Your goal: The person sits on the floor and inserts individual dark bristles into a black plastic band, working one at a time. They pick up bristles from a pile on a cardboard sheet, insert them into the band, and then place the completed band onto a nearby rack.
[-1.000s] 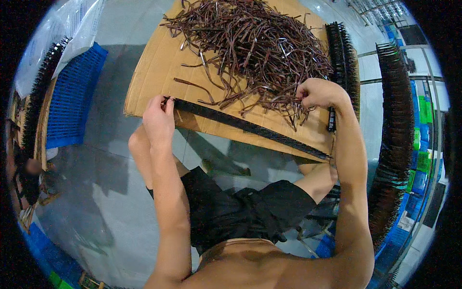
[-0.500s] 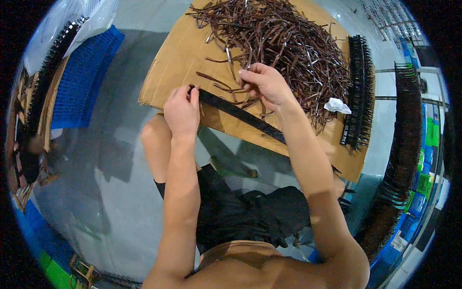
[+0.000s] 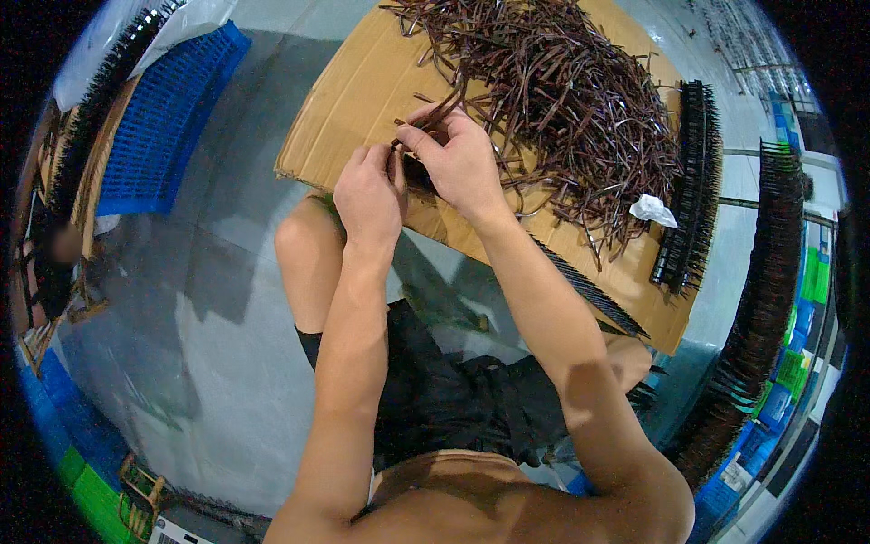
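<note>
Both hands meet at the near edge of the flat brown cardboard sheet [image 3: 362,100]. The left hand [image 3: 367,195] pinches the end of a long black toothed strip [image 3: 589,295] — its fingers curled closed on it. The right hand [image 3: 458,159], at two o'clock from the left, grips a thin dark-brown strip [image 3: 433,113] between thumb and fingertips. A heap of dark-brown strips [image 3: 562,91] lies at one o'clock — a stack of black combs [image 3: 691,190] at three.

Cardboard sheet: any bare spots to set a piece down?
Free: the cardboard sheet left of the brown strip pile, above the left hand. Also a narrow band along its near edge, below the pile. Crowded: the pile, and the right edge with the black comb racks and white scrap.
</note>
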Motion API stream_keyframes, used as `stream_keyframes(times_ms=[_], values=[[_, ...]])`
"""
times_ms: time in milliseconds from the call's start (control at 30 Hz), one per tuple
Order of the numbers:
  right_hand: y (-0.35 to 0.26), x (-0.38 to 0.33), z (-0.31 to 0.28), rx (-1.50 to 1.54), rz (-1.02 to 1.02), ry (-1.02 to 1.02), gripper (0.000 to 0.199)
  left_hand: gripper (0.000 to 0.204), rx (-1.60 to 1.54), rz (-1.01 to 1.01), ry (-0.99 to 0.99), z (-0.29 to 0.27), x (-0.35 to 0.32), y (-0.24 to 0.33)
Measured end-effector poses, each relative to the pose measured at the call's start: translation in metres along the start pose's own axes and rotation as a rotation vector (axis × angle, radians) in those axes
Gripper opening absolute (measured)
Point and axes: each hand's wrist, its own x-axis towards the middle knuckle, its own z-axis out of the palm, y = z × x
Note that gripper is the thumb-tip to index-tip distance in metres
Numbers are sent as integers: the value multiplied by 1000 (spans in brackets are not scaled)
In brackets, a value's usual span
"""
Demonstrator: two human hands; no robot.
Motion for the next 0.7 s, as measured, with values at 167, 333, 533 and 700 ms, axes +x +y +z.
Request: stream_keyframes(times_ms=[167,333,533,700], values=[[-3,-3,3,-49,18,18,19,11,-27,15,15,0,-1,-1],[4,-1,3,-87,-20,4,21,12,-7,-10,-18,-3,0,2],[-3,-6,5,-146,-9,9,20,12,-4,-21,-31,-5,-1,3],[-10,-11,12,-532,-295,2,25,13,9,11,-52,-1,-2,-5]])
